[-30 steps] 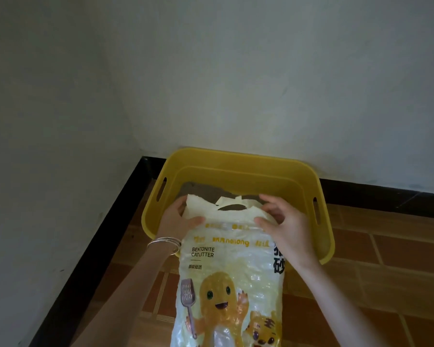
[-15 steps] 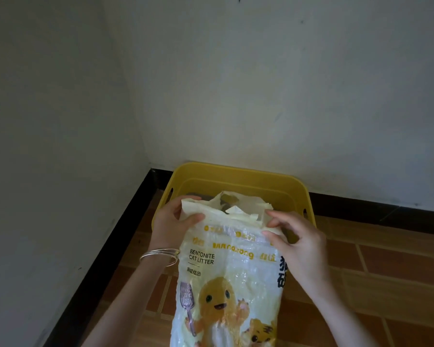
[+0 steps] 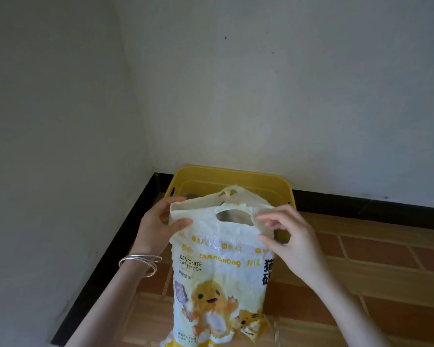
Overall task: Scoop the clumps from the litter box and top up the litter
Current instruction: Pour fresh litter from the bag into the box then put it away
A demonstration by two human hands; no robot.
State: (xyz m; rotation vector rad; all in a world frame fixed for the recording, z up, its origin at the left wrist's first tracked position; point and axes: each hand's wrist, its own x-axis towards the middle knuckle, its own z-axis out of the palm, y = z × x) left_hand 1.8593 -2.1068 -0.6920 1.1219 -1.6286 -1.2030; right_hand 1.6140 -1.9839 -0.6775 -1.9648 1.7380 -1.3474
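The tiled floor [image 3: 361, 284] is where any spill ends up, and it would scatter far. The yellow box [image 3: 231, 171] sits in the wall corner. It is right behind the bag, which hides most of it, so I can barely see how much litter is in it. If I pour blind I may overfill it or miss the rim.

The bag [image 3: 218, 271] stands upright on the floor between me and the box, with its torn top gaping. It looks heavy and floppy. If I tip it by the thin top film alone, the film could rip further or the litter could rush out all at once.

My left hand [image 3: 158, 226] pinches the top left corner and my right hand [image 3: 288, 236] pinches the right edge. Neither hand supports the bottom. My bangles [image 3: 140, 264] could snag the plastic.
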